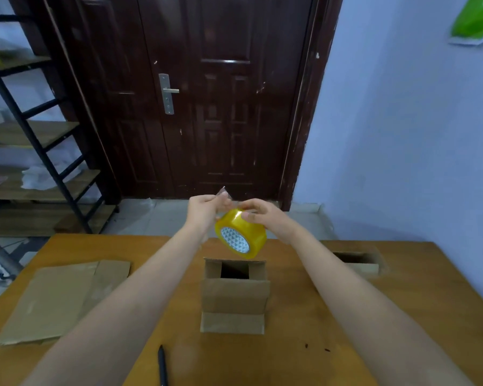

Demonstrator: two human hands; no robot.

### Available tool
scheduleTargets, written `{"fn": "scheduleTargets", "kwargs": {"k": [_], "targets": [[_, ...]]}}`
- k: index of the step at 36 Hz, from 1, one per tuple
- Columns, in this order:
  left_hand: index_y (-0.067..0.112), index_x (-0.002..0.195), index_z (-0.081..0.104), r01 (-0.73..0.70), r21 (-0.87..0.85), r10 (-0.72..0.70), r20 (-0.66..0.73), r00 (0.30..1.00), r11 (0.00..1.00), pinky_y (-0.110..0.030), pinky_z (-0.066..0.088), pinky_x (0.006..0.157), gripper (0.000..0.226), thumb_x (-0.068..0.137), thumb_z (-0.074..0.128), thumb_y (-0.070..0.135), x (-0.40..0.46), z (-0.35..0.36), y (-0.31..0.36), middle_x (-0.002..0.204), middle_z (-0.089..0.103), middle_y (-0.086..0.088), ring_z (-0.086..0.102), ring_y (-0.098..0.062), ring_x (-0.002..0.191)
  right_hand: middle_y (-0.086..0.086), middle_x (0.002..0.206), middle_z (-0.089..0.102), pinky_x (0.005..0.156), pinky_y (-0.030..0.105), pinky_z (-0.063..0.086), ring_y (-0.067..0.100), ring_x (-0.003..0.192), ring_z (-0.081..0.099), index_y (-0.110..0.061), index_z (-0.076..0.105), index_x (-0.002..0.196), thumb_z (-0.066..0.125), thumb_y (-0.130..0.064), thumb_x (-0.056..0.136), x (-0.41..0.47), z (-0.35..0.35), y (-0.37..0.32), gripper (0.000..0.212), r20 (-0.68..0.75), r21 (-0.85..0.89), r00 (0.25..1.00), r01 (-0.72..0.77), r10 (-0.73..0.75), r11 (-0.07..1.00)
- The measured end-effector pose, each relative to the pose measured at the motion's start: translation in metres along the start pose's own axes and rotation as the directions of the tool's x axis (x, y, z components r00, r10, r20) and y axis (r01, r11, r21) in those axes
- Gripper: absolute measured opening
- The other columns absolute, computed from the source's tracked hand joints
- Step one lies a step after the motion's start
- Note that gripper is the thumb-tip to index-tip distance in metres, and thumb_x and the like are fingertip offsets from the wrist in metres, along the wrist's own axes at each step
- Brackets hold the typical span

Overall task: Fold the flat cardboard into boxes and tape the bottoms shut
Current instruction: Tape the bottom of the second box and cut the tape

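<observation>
A yellow tape roll (240, 233) is gripped by the right hand (265, 215) above a folded box (234, 295). Its loose end is pinched by the left hand (204, 208).

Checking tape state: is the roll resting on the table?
No, the tape roll is held in the air by both hands above the folded box, clear of the table.
</observation>
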State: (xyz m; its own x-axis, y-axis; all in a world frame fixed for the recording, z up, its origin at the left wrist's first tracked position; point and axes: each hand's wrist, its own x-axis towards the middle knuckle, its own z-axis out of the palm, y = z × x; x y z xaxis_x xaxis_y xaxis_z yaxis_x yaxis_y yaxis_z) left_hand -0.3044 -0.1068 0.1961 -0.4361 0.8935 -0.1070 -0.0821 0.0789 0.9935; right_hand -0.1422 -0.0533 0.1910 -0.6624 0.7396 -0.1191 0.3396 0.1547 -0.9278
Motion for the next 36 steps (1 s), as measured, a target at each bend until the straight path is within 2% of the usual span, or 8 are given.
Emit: {"fn": "scheduleTargets", "kwargs": {"k": [2,9,14,20,26,30,33,36], "targets": [[0.008,0.073,0.071,0.024,-0.049,-0.023,0.021,1.0,0.999,-0.033,0.053,0.071,0.022,0.089,0.063,0.02,-0.002,0.002,-0.004,0.066,0.071,-0.001,0.066,-0.017,0.067,0.003,0.123,0.053,0.087,0.023,0.048,0.013,0.106,0.055,-0.009,0.044,0.134,0.062,-0.024,0.091,0.003,-0.001,0.005,0.048,-0.028,0.016,0.999,-0.046,0.046,0.999],[0.005,0.075,0.068,0.077,-0.231,-0.09,-0.047,0.995,0.97,-0.029,0.053,0.063,0.02,0.09,0.062,0.018,0.0,0.001,-0.003,0.06,0.071,-0.002,0.067,-0.012,0.055,0.004,0.102,0.066,0.077,0.023,0.053,0.015,0.089,0.064,-0.007,0.057,0.121,0.062,-0.024,0.091,-0.001,-0.011,0.012,0.035,0.166,0.139,0.975,-0.173,0.149,0.975],[0.006,0.075,0.065,0.111,-0.289,-0.126,-0.032,0.992,0.951,-0.026,0.055,0.058,0.019,0.09,0.061,0.017,-0.001,-0.001,-0.012,0.06,0.071,-0.002,0.069,-0.011,0.056,0.004,0.096,0.069,0.09,0.034,0.051,0.019,0.089,0.066,-0.011,0.064,0.106,0.061,-0.029,0.091,-0.002,-0.02,0.012,0.023,0.145,-0.035,0.979,-0.14,0.143,0.99],[0.01,0.075,0.067,0.095,-0.269,-0.101,-0.008,0.995,0.958,-0.036,0.054,0.078,0.02,0.09,0.062,0.023,-0.001,0.006,-0.01,0.069,0.074,-0.001,0.071,-0.015,0.08,0.004,0.075,0.066,0.066,0.029,0.047,0.017,0.065,0.06,-0.011,0.064,0.076,0.054,-0.06,0.086,-0.004,-0.028,0.017,0.051,-0.059,-0.516,0.958,-0.271,0.282,0.813],[0.007,0.092,0.068,0.208,-0.249,-0.202,0.048,0.978,0.946,-0.045,0.053,0.089,0.023,0.093,0.058,0.028,-0.006,0.004,-0.025,0.096,0.073,-0.009,0.069,-0.019,0.094,0.0,0.06,0.054,0.059,0.028,0.039,0.015,0.054,0.05,-0.015,0.051,0.06,0.049,-0.071,0.081,-0.01,-0.041,0.019,0.06,-0.088,-0.606,0.936,-0.323,0.342,0.727],[0.01,0.097,0.067,0.297,-0.237,-0.289,0.071,0.955,0.925,-0.048,0.05,0.093,0.024,0.093,0.056,0.032,-0.014,-0.007,-0.049,0.102,0.072,-0.007,0.067,-0.02,0.1,0.001,0.073,0.062,0.082,0.035,0.049,0.018,0.07,0.058,-0.014,0.06,0.071,0.045,-0.07,0.084,-0.023,-0.052,0.026,0.06,0.041,-0.502,0.928,-0.302,0.371,0.81],[0.01,0.096,0.066,0.316,-0.234,-0.312,0.052,0.949,0.92,-0.046,0.047,0.093,0.027,0.095,0.052,0.033,-0.026,-0.01,-0.068,0.104,0.07,-0.008,0.064,-0.022,0.103,-0.001,0.104,0.067,0.095,0.035,0.049,0.018,0.097,0.061,-0.018,0.068,0.099,0.047,-0.069,0.084,-0.024,-0.045,0.034,0.058,0.105,-0.616,0.881,-0.307,0.461,0.726],[0.009,0.095,0.065,0.33,-0.306,-0.349,-0.009,0.937,0.893,-0.045,0.05,0.09,0.025,0.095,0.052,0.03,-0.037,-0.012,-0.087,0.1,0.068,-0.01,0.063,-0.024,0.098,0.002,0.127,0.058,0.098,0.037,0.046,0.021,0.113,0.055,-0.015,0.058,0.123,0.045,-0.07,0.085,-0.022,-0.031,0.04,0.068,0.129,-0.68,0.846,-0.305,0.518,0.667]]}}
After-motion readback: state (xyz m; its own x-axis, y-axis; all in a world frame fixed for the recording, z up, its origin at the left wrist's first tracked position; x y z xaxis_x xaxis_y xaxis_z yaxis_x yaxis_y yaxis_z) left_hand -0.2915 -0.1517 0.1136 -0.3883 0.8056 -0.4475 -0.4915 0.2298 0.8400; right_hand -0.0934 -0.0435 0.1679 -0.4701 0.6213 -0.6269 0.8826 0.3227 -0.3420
